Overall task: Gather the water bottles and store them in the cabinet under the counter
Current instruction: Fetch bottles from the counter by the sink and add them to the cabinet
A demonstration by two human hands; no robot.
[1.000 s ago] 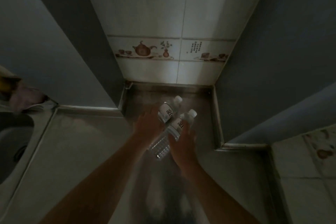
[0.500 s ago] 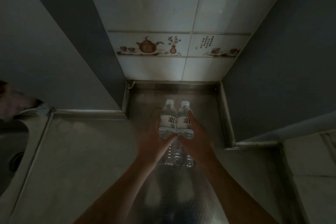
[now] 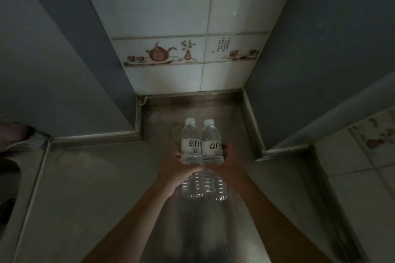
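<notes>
Two clear water bottles with white caps and white labels stand side by side above the steel counter. My left hand (image 3: 174,168) grips the left bottle (image 3: 190,145) around its middle. My right hand (image 3: 227,163) grips the right bottle (image 3: 211,147) the same way. The bottles touch each other, caps pointing away from me. Their ribbed lower halves show below my hands. I cannot tell whether their bases rest on the counter or hang just above it. The cabinet under the counter is out of view.
The steel counter (image 3: 89,188) runs into a recessed nook with a raised rim (image 3: 250,117), backed by white wall tiles with a teapot border (image 3: 160,54). A sink (image 3: 8,188) lies at far left. Grey walls flank the nook; tiled surface (image 3: 363,177) at right.
The bottles went from tilted and crossed in my hands to upright and parallel, pressed together. Both hands have settled around their middles, and the view has shifted slightly.
</notes>
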